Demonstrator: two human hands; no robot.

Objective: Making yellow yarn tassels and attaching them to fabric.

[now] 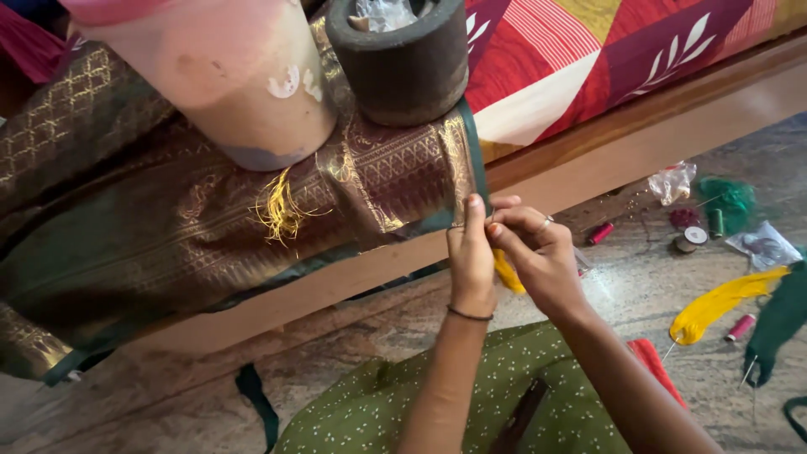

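where the brown and gold cloth [210,210] hangs off the bed [588,151] at centre frame, its green edge is pinched by the fingers of the left hand [471,252] and right hand [538,252]; yellow tassel threads [280,210] dangle left of them.

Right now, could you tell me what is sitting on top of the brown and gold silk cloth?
A pink cylinder and a dark stone mortar rest on the cloth. Yellow threads hang beside them. Crumpled plastic shows inside the mortar; anything beneath it is hidden.
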